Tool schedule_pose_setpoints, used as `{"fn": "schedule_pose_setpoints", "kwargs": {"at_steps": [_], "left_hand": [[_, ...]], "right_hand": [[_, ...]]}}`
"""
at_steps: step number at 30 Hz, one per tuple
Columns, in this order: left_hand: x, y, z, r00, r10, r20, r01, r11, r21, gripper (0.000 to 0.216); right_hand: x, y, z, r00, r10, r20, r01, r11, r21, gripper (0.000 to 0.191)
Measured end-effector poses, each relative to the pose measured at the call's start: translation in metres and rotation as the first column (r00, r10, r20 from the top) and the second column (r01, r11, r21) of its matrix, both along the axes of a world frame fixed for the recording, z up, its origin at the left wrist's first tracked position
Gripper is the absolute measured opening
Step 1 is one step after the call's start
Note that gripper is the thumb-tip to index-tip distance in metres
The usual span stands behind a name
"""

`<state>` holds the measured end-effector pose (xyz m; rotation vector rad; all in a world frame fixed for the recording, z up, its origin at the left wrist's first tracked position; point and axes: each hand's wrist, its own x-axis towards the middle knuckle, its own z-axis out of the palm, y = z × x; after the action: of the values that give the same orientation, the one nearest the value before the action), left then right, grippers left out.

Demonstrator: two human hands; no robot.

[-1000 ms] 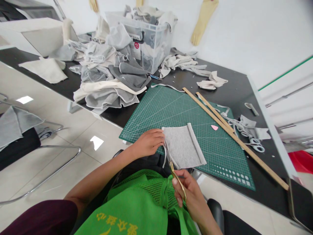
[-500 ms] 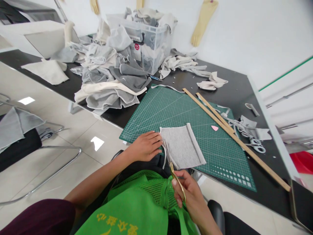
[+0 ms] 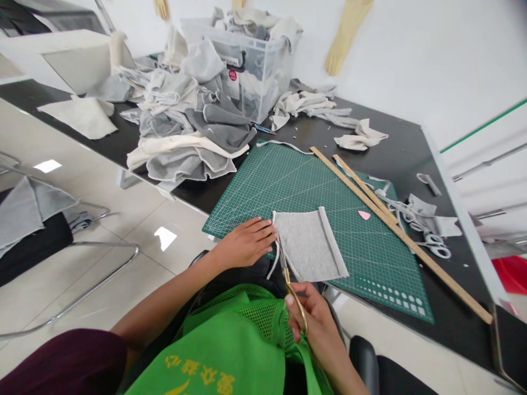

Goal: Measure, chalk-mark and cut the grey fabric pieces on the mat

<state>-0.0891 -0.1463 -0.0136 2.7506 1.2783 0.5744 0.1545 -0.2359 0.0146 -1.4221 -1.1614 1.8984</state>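
A light grey piece of cloth (image 3: 308, 244) with a folded right edge lies at the front of the green cutting mat (image 3: 255, 181), its lower edge reaching past the mat's edge. My left hand (image 3: 249, 241) rests flat at the cloth's left edge, fingers stretched out and fingertips touching it. In my right hand (image 3: 308, 312) are gold-handled scissors (image 3: 287, 278), fingers through the loops. Their blades point away from me along the cloth's left side. A narrow cut strip (image 3: 274, 263) curls down beside the blades, below my left fingertips.
Two wooden rulers (image 3: 403, 236) cross the mat's right side, near a pink chalk piece (image 3: 364, 215). White-handled scissors (image 3: 436, 245) lie among scraps at right. A large cloth pile (image 3: 189, 131) and a clear plastic bin (image 3: 263, 71) stand behind. A phone-like dark object (image 3: 510, 345) sits at the right edge.
The scissor blades look closer together, and the handles have shifted slightly left. The narrow strip's loose end swings left. My left hand stays at the cloth's edge.
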Motion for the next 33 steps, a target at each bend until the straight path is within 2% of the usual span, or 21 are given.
{"fn": "schedule_pose_setpoints", "kwargs": {"at_steps": [4, 7, 9, 12, 16, 22, 33], "left_hand": [[-0.003, -0.002, 0.004, 1.0, 0.014, -0.001, -0.014, 1.0, -0.025, 0.043], [-0.006, 0.0, 0.006, 0.999, 0.029, 0.042, -0.027, 0.998, -0.06, 0.05], [-0.004, 0.002, 0.007, 0.995, 0.055, 0.086, -0.046, 0.994, -0.094, 0.047], [0.004, 0.008, 0.005, 0.971, 0.162, 0.175, -0.135, 0.978, -0.159, 0.033], [0.016, 0.015, -0.001, 0.91, 0.31, 0.275, -0.26, 0.944, -0.205, 0.027], [0.015, 0.017, -0.01, 0.89, 0.3, 0.342, -0.243, 0.949, -0.2, 0.011], [0.013, 0.017, -0.018, 0.848, 0.323, 0.421, -0.267, 0.945, -0.188, 0.019]], "right_hand": [[0.002, 0.0, -0.002, 1.0, 0.005, -0.001, -0.005, 1.0, 0.004, 0.045], [0.004, -0.001, -0.003, 1.0, 0.007, -0.009, -0.008, 1.0, -0.01, 0.045], [0.005, -0.001, -0.004, 1.0, 0.009, -0.007, -0.009, 1.0, -0.011, 0.045], [0.005, -0.001, -0.004, 1.0, 0.017, 0.004, -0.017, 1.0, -0.002, 0.045], [0.005, 0.001, -0.006, 1.0, 0.023, 0.005, -0.023, 1.0, 0.004, 0.044], [0.008, 0.004, -0.01, 0.998, 0.009, -0.068, -0.007, 1.0, 0.024, 0.04], [-0.005, 0.021, -0.011, 0.997, -0.003, -0.073, 0.006, 0.999, 0.042, 0.038]]}}
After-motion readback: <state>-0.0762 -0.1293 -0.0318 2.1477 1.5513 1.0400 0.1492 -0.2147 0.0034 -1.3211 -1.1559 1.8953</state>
